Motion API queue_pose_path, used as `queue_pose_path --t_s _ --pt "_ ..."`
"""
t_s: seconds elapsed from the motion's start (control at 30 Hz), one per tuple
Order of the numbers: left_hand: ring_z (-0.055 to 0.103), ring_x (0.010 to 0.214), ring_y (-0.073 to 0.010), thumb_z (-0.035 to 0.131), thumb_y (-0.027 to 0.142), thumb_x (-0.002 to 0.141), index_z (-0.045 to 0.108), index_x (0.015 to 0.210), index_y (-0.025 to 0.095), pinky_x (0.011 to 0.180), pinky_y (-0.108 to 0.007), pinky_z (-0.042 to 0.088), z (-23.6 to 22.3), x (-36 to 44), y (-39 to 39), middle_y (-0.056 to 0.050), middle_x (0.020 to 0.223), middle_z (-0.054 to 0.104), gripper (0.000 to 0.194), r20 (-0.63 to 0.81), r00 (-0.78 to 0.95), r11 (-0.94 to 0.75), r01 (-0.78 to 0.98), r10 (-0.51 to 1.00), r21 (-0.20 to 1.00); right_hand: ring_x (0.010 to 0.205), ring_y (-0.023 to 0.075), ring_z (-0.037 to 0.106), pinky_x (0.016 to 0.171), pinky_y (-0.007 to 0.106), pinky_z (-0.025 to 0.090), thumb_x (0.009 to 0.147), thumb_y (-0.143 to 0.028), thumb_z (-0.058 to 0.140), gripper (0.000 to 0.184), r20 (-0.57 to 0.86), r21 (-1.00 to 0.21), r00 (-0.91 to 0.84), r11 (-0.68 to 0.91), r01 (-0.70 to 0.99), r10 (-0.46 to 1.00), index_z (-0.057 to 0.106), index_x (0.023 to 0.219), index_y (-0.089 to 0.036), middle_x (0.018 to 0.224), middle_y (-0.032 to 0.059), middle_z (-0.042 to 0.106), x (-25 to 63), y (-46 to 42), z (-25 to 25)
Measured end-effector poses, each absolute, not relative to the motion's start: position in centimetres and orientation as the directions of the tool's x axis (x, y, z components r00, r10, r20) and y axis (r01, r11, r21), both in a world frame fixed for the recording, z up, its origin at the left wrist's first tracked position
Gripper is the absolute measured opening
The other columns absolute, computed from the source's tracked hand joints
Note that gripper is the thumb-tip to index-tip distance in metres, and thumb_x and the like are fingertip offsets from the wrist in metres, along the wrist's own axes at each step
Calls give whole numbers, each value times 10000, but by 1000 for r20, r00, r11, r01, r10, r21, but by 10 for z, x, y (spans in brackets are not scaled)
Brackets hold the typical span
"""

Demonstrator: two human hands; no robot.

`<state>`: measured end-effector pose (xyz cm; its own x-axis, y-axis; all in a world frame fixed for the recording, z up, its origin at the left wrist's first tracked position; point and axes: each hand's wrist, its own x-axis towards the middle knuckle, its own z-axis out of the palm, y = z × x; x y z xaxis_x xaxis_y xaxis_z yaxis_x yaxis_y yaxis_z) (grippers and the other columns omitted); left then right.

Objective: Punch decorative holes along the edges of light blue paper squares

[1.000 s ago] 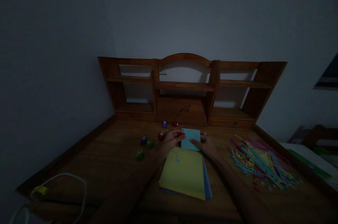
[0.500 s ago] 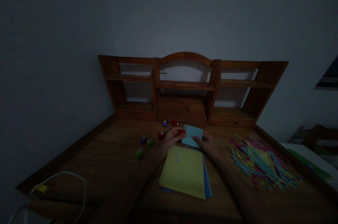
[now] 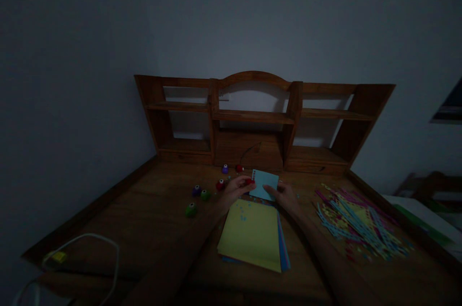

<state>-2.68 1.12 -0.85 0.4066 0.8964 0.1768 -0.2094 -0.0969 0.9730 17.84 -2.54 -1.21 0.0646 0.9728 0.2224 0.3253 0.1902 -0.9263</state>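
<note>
My left hand is closed around a small red craft punch, partly hidden by the fingers, at the left edge of a light blue paper sheet. Small punched holes run down that edge near its top corner. On the sheet's right side, my right hand pinches it, thumb on the near face. Below both hands lies a stack of coloured paper, yellow on top, with tiny blue cut-outs scattered over its upper part.
Several more punches stand left of my hands, among them a green punch, a red punch and a purple punch. At right spreads a heap of punched paper strips. A wooden shelf backs the desk; a white cable lies front left.
The blue sheet has shifted slightly right, and more of the row of holes along its left edge shows beside the red punch. Both hands keep their grip.
</note>
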Motion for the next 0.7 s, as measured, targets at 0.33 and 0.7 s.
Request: queue_pose_path --t_s 0.33,0.7 --pt "656 885 -219 803 330 653 671 998 160 778 -311 490 -12 -26 14 -102 1003 699 407 170 413 -78 -231 895 970 703 239 652 618 319 501 692 -548 703 471 182 -963 53 167 214 982 727 883 -118 850 107 728 184 -16 -26" --pt "628 867 -203 768 361 690 686 994 167 716 -268 454 -10 -28 11 -89 978 691 370 184 397 -121 -178 899 977 761 241 669 683 344 538 648 -451 779 422 163 -987 126 163 11 979 726 925 -138 904 86 731 187 -14 -25"
